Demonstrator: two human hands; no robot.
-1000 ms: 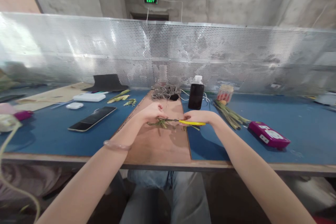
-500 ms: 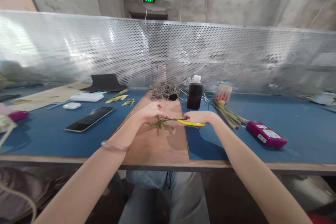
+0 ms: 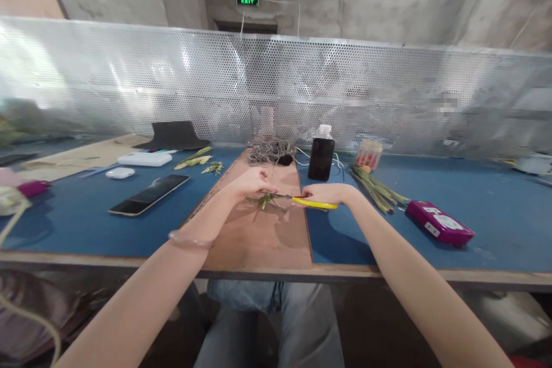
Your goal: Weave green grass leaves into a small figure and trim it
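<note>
My right hand is closed around yellow-handled scissors, their blades pointing left. The blade tips reach a small bundle of green leaf strips under my left hand. The fingers of my left hand are pinched on this bundle, with loose strip ends sticking out below. Beneath both lies a brown board on the blue table. My fingers partly hide the bundle and the blades, so I cannot tell whether a strip is between them.
A tangle of grey cord lies behind my hands, beside a dark bottle. To the right are long green leaves, a jar and a purple box. A phone and leaf scraps lie left.
Both hands and the scissors keep nearly the same pose at the leaf bundle. The whole view has shifted very slightly.
</note>
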